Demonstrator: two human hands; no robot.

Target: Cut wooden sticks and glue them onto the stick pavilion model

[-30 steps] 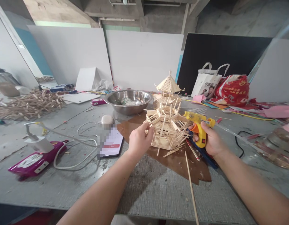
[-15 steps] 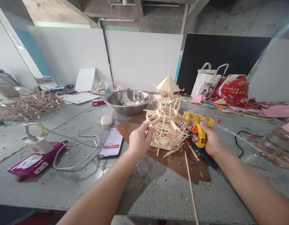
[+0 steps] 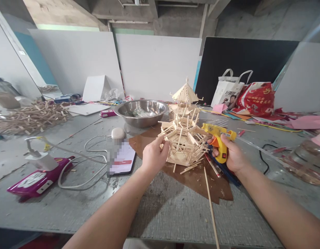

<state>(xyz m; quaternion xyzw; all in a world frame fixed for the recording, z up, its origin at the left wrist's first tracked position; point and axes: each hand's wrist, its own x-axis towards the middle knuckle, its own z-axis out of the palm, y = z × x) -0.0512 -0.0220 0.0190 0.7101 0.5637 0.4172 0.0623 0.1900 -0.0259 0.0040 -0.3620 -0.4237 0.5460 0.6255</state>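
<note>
A many-sided model pagoda (image 3: 184, 145), built of thin wooden sticks, stands on a brown sheet (image 3: 209, 188). My left hand (image 3: 155, 154) is closed at its left edge, with thumb and fingers pinching the stick work there; which stick they grip is partly hidden. In my right hand (image 3: 232, 154) is a yellow hot glue gun (image 3: 222, 147), its nozzle pointing left at the model's right side. Loose sticks lie in front of the model, and one long stick (image 3: 211, 204) reaches over the table's near edge.
Behind the model sits a steel bowl (image 3: 141, 119). To the left are a phone (image 3: 123, 160), a white cable and a purple power strip (image 3: 38, 178). A stick pile (image 3: 38, 116) lies far left. Bags (image 3: 255, 98) stand back right, and a clear container (image 3: 307, 162) is at right.
Both hands and the model hold almost the same places. The whole view has shifted very slightly.
</note>
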